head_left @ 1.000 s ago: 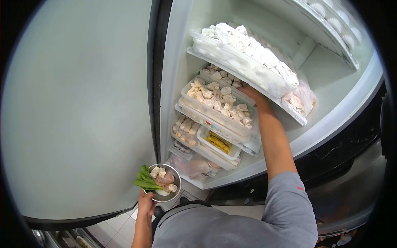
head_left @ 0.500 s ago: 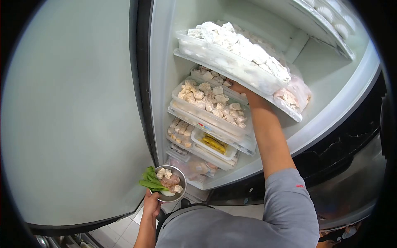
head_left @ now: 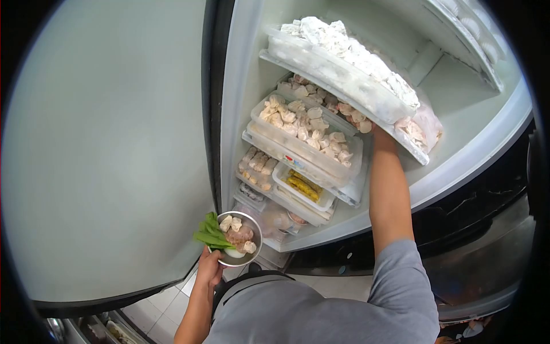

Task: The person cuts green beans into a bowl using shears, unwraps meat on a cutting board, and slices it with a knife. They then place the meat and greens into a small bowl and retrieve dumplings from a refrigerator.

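Observation:
My left hand point(head_left: 210, 266) grips the rim of a metal bowl point(head_left: 258, 228). In the bowl are green leaves point(head_left: 211, 232), a few pale dumplings point(head_left: 230, 222), a lump of pinkish meat point(head_left: 240, 235) and something white and round. My right hand point(head_left: 380, 133) reaches into the fridge under the upper shelf; the shelf and tub hide its fingers. Close to it, at the back, is a container of dumplings point(head_left: 356, 116). In front of that stands a clear plastic tub of wrapped dumplings point(head_left: 312, 127), on top of another tub.
Above my right arm, a shelf point(head_left: 332, 93) bears a long tub of white floury pieces point(head_left: 355, 54) and a bag point(head_left: 427, 127). Eggs point(head_left: 471, 26) sit higher up. Lower down is a container with yellow food point(head_left: 303, 186). The fridge door point(head_left: 109, 155) stands open at left.
My right hand has moved right and back from the rear dumpling container, uncovering more of its dumplings. The bowl stays in my left hand. The view has shifted slightly.

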Tool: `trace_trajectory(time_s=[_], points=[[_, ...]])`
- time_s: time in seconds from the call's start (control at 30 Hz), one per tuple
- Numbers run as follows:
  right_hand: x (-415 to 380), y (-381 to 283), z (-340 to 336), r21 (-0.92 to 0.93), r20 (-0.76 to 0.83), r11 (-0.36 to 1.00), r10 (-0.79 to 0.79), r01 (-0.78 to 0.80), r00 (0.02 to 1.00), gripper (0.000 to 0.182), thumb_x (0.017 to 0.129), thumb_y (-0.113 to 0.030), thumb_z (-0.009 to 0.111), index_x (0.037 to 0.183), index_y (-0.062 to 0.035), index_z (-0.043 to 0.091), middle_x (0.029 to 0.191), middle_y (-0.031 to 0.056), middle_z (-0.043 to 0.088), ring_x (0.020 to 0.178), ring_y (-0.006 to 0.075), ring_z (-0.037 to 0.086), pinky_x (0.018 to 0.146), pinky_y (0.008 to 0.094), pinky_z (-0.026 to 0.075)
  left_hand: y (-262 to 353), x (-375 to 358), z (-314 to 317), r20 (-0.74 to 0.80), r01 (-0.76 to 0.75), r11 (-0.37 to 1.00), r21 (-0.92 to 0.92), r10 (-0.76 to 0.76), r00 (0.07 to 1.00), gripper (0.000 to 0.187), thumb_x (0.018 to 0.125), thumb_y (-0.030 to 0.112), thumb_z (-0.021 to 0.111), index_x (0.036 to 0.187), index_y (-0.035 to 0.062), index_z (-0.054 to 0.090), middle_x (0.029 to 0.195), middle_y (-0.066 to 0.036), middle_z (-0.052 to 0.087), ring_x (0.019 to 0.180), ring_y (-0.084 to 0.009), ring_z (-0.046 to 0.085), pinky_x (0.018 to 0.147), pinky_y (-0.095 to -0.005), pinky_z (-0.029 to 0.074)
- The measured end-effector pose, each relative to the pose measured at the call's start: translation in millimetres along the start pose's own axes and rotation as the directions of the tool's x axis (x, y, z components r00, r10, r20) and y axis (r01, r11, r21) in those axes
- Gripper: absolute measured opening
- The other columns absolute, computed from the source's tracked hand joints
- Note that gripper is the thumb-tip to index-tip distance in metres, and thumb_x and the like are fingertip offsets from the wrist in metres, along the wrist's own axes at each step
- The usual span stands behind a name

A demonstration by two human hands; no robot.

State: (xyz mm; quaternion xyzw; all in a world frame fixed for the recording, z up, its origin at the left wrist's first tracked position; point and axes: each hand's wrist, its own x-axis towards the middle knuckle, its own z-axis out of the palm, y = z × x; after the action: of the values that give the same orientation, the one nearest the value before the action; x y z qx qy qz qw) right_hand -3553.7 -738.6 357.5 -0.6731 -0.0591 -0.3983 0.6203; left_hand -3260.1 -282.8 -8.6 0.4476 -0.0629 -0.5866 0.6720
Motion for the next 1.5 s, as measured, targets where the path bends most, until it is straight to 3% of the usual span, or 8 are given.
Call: trace_trajectory(time_s=[0.1,0.17,0.37,0.53,0.93,1.1,1.3,1.5], points=[[9,25,15,0.049,0.079,0.998,0.043,-0.047,0.996,0.069,0.096,-0.042,0.071,0.152,-0.0084,0.048,0.145,0.0099,0.059,0.132,0.029,0.058,0.112,0.0392,0.047,20,-5,26,0.0,-0.002,1.0,-0.03,0.002,1.0,0.071,0.083,-0.005,0.045,0.152,0.0086,0.033,0.133,-0.019,0.054,0.107,-0.0356,0.066,0.076,-0.051,0.065],[28,68,13,-0.268,-0.219,0.742,0.574,-0.615,0.789,0.066,0.09,-0.015,0.079,0.148,-0.0078,0.051,0.129,0.0049,0.067,0.111,0.0204,0.068,0.098,0.0327,0.056,41,-13,53,0.003,-0.028,0.997,-0.066,0.028,1.0,0.065,0.085,-0.005,0.047,0.149,0.0043,0.036,0.128,-0.017,0.058,0.101,-0.0297,0.069,0.069,-0.0403,0.064],[-15,122,232,-0.64,0.216,0.597,0.744,-0.484,0.632,0.051,0.091,-0.026,0.079,0.136,-0.0077,0.063,0.125,0.007,0.068,0.11,0.0214,0.067,0.096,0.0356,0.054,62,-12,68,0.051,-0.056,0.998,0.03,0.055,0.997,0.07,0.087,-0.002,0.049,0.154,0.0049,0.03,0.133,-0.018,0.056,0.105,-0.03,0.068,0.073,-0.0418,0.065],[-79,173,319,-0.921,0.086,0.295,0.792,-0.255,0.604,0.052,0.086,-0.04,0.08,0.128,-0.0124,0.067,0.123,0.0164,0.064,0.107,0.0368,0.067,0.094,0.041,0.053,78,-28,60,0.008,-0.042,0.997,0.068,0.042,0.999,0.071,0.088,-0.003,0.049,0.156,0.0068,0.028,0.134,-0.018,0.057,0.104,-0.0297,0.069,0.073,-0.043,0.066],[-149,243,344,-0.114,-0.328,0.835,0.48,-0.539,0.813,0.03,0.111,-0.027,0.051,0.125,-0.0032,0.063,0.122,0.0061,0.067,0.115,0.015,0.063,0.101,0.0319,0.049,74,-52,5,-0.021,0.004,1.0,-0.004,-0.004,1.0,0.07,0.081,-0.008,0.048,0.15,0.0038,0.037,0.131,-0.017,0.057,0.112,-0.0312,0.065,0.085,-0.0456,0.061],[-149,200,323,-0.197,-0.495,0.885,0.282,-0.422,0.822,0.027,0.108,-0.023,0.057,0.126,-0.0037,0.062,0.117,0.0044,0.068,0.11,0.0124,0.062,0.099,0.0311,0.049,71,-51,-12,-0.024,-0.01,1.0,-0.007,0.01,1.0,0.067,0.078,-0.007,0.049,0.144,0.0034,0.043,0.13,-0.017,0.058,0.117,-0.0327,0.062,0.097,-0.0517,0.056],[-71,-41,269,-0.771,0.102,0.637,0.138,-0.01,0.985,0.023,0.097,-0.016,0.072,0.116,-0.0025,0.071,0.109,0.0044,0.071,0.097,0.0161,0.067,0.087,0.03,0.054,65,-38,-45,0.051,0.014,0.992,0.126,-0.021,0.998,0.068,0.077,-0.006,0.049,0.144,0.0031,0.042,0.13,-0.018,0.059,0.104,-0.0332,0.068,0.071,-0.0428,0.064],[54,-166,164,-0.878,-0.383,0.405,-0.277,-0.255,0.881,0.035,0.106,-0.025,0.055,0.128,-0.002,0.068,0.117,0.0083,0.071,0.107,0.0174,0.066,0.095,0.0324,0.051,50,-22,-20,0.09,0.038,0.997,0.07,-0.044,0.995,0.067,0.078,-0.004,0.046,0.144,0.0037,0.04,0.126,-0.021,0.058,0.095,-0.0392,0.07,0.061,-0.0538,0.067]])
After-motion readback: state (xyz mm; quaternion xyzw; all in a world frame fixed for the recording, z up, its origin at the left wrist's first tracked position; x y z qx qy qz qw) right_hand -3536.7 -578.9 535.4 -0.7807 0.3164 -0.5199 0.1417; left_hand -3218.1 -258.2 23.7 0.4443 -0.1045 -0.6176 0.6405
